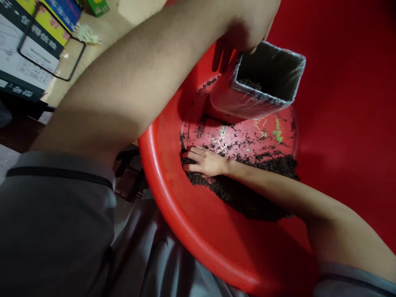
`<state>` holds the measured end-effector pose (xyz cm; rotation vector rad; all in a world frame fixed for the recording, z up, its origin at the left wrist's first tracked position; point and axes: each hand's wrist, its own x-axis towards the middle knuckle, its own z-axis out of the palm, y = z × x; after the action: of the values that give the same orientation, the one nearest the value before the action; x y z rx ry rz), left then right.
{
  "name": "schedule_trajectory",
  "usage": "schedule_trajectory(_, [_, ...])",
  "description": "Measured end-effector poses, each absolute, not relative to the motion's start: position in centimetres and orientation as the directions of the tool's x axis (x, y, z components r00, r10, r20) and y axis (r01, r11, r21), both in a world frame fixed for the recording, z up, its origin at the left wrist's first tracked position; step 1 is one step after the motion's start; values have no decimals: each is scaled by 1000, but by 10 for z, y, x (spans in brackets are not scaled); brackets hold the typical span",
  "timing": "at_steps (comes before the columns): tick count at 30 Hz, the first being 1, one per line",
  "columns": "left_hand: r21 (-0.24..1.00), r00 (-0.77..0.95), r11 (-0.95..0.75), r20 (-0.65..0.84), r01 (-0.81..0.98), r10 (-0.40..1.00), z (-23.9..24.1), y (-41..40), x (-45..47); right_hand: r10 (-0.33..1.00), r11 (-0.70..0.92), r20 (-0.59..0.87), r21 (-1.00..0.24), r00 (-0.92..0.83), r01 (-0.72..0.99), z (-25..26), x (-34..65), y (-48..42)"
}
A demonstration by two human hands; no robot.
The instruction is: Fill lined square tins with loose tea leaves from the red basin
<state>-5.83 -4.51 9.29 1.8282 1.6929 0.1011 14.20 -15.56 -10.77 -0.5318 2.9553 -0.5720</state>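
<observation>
**Inspector A:** Landmark is the red plastic basin (173, 198). Report the hands against it.

**Inspector B:** The left hand (244, 24) is at the basin's far rim, fingers curled closed around the upper edge of a square foil-lined pouch (262, 82). The pouch is tilted, its open mouth turned toward the camera and toward the basin's right side; a little dark leaf shows inside it. The right hand (206, 161) lies flat on the basin floor near the left wall, fingers loosely spread and partly closed over the loose dark tea leaves (247, 194). Whether it has gathered any leaf underneath, I cannot tell.

**Inspector A:** The leaf itself?

**Inspector B:** Heaped along the near part of the basin floor, under and just beside the right hand and forearm. The far part of the floor is thinly scattered, with a printed pattern showing through.

**Inspector A:** The deciding relation?

**Inspector B:** The pouch mouth sits above and beyond the right hand, toward the far rim. The right hand is the one touching the leaf; the left is well apart from it. The heap's long axis runs from the left wall toward the right wall.

**Inspector A:** Surroundings?

**Inspector B:** Printed cartons (27, 45) stand beyond the basin's left side.
</observation>
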Motion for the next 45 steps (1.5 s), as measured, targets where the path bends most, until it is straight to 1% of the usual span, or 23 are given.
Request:
schedule_trajectory(2, [282,192,-117,-257,952,947,93,-46,-61,-326,860,-4,-416,-945,-295,-111,137,-155])
schedule_trajectory(3, [240,218,-159,-242,958,945,93,-46,-63,-300,852,10,-447,-954,-273,-112,135,-155])
schedule_trajectory(4, [268,241,-172,-252,948,937,93,-45,-65,-265,839,33,-485,-964,-248,-113,132,-154])
schedule_trajectory(6, [376,272,-162,-260,912,926,93,-46,-67,-167,795,108,-572,-980,-199,-109,125,-152])
schedule_trajectory(9, [479,272,-115,-272,870,923,92,-48,-68,-7,707,269,-680,-963,-195,-86,118,-144])
schedule_trajectory(11, [509,270,-86,-299,857,915,91,-49,-68,82,670,383,-705,-920,-233,-57,118,-135])
schedule_trajectory(13, [510,253,-57,-323,858,912,90,-48,-67,160,668,465,-701,-870,-252,-22,121,-124])
schedule_trajectory(16, [486,213,-14,-355,874,910,93,-48,-65,314,697,523,-694,-792,-181,30,128,-100])
schedule_trajectory(19, [488,178,44,-400,872,899,98,-51,-63,445,699,598,-698,-667,-159,61,128,-68])
schedule_trajectory(22, [504,156,93,-431,859,889,102,-55,-62,516,694,620,-707,-591,-136,67,123,-34])
schedule_trajectory(25, [507,152,103,-437,855,887,103,-56,-62,574,677,565,-735,-593,-46,58,118,-8])
schedule_trajectory(27, [504,144,114,-444,856,885,103,-55,-65,592,663,539,-749,-599,-19,50,116,1])
schedule_trajectory(30, [534,142,128,-435,835,889,106,-53,-73,592,641,538,-765,-599,-53,43,115,4])
schedule_trajectory(33, [577,146,128,-404,807,903,109,-53,-79,592,626,522,-778,-614,-57,43,115,1])
schedule_trajectory(36, [571,145,127,-407,811,902,111,-56,-78,571,637,491,-771,-658,-22,47,113,-2])
schedule_trajectory(42, [550,159,81,-376,831,913,111,-57,-76,442,750,496,-662,-747,4,57,116,-2])
schedule_trajectory(45, [563,181,69,-377,824,908,110,-55,-78,378,842,510,-537,-773,57,67,128,-4])
